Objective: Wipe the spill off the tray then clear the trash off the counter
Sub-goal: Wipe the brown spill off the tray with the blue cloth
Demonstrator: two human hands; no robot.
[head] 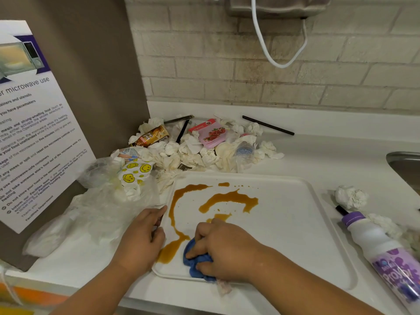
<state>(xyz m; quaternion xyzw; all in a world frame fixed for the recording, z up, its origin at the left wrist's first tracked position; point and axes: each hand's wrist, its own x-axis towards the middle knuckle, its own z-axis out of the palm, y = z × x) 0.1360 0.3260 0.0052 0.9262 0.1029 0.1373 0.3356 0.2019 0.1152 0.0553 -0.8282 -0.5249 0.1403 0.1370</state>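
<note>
On the bench [318,155], near its front edge, the tray [295,223] is lying flat, a brown spill [227,198] snaking across its left half. The right hand [225,248] is bunching a blue cloth [195,260] at the spill's near end, fingers curled over it; the left hand [141,233] is gripping the tray's left rim. Soft and absorbent, the cloth is probably needing firm pressure; the light, slick tray is likely needing that steadying grip.

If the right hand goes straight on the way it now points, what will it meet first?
Most likely the brown spill, whose streak lies just left of the blue cloth that the right hand holds on the tray. Farther on is the left hand, holding the tray's left rim.
</note>
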